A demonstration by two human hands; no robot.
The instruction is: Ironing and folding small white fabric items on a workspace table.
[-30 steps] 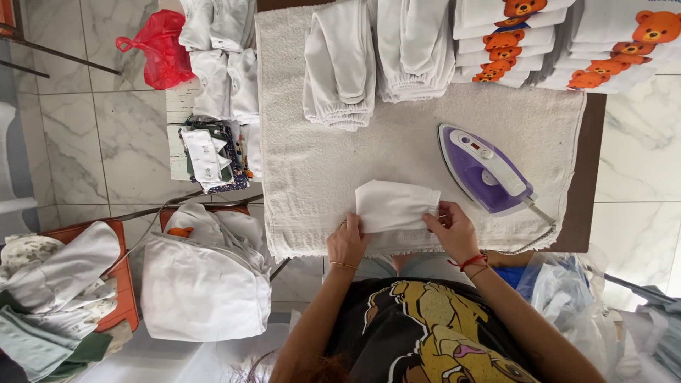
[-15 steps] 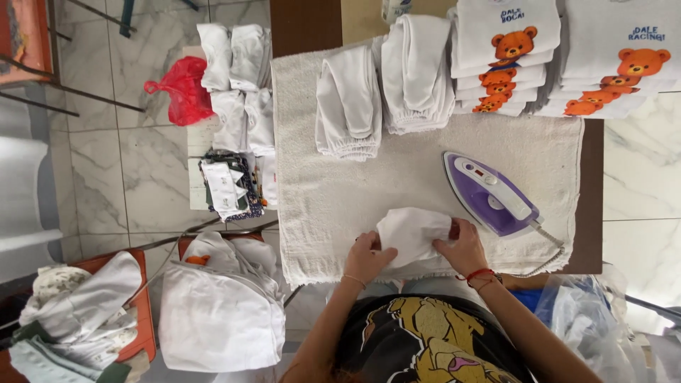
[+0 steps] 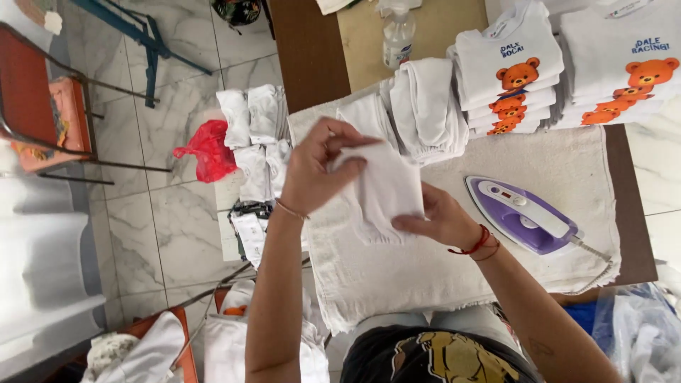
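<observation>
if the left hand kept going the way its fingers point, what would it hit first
Likely the stack of folded white garments just beyond the folded white cloth that the left hand holds; depth is unclear, so it might pass above them.

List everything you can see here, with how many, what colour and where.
folded cloth: one, white, held above the towel
towel: one, cream, covering the table
iron: one, purple and white, on the towel at right
bear shirts: two stacks, white, far right
plain folded stacks: two, white, far middle
spray bottle: one, clear, far edge
bag: one, red, floor at left
left hand: holds the cloth's top
right hand: holds its lower edge
</observation>
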